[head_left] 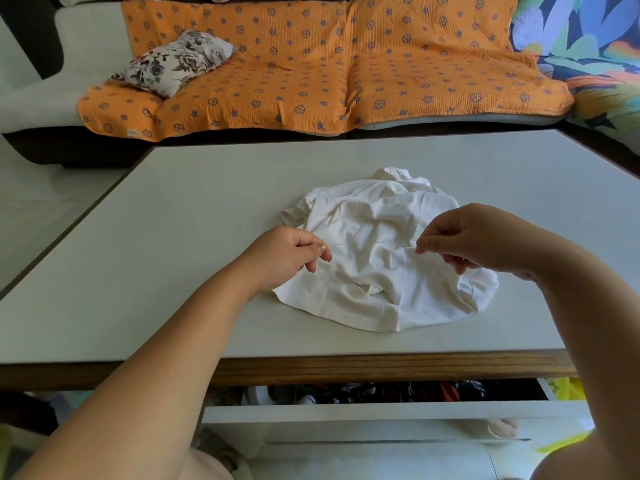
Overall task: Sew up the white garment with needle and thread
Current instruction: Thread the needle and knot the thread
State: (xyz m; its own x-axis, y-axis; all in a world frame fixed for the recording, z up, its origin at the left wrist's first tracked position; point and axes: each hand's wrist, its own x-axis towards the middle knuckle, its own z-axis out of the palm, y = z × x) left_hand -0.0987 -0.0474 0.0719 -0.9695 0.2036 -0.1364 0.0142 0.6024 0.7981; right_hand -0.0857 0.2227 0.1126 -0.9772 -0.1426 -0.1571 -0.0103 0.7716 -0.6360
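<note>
Now, the head view, the only one I have. The left hand (287, 252) and right hand (474, 237) hover above the white garment (374, 209), which lies crumpled in a heap on the table (173, 237), right of its middle. Between the hands runs a fine thread (374, 244), drawn nearly level and taut. The left fingers (320, 249) are curled, thumb and forefinger pinching one end of the thread. The right fingers (420, 245) pinch the other end likewise, the rest loosely bent beneath. I cannot make out a needle; it is too small to tell and may sit within either pinch. Near the garment's front edge an opening (370, 289) shows, but I cannot say whether it is the place to be mended. Beyond the table stands a sofa (311, 64) under an orange cover, with a flowered cushion (173, 62) on it. Below the table's near edge a drawer (346, 410) stands open.

The step in hand, as I judge it, is preparing the thread, straightening or measuring it before any stitch. The next move would call for a steady pinch on the thread, finding the needle's point, and freeing one hand to flatten the cloth.
</note>
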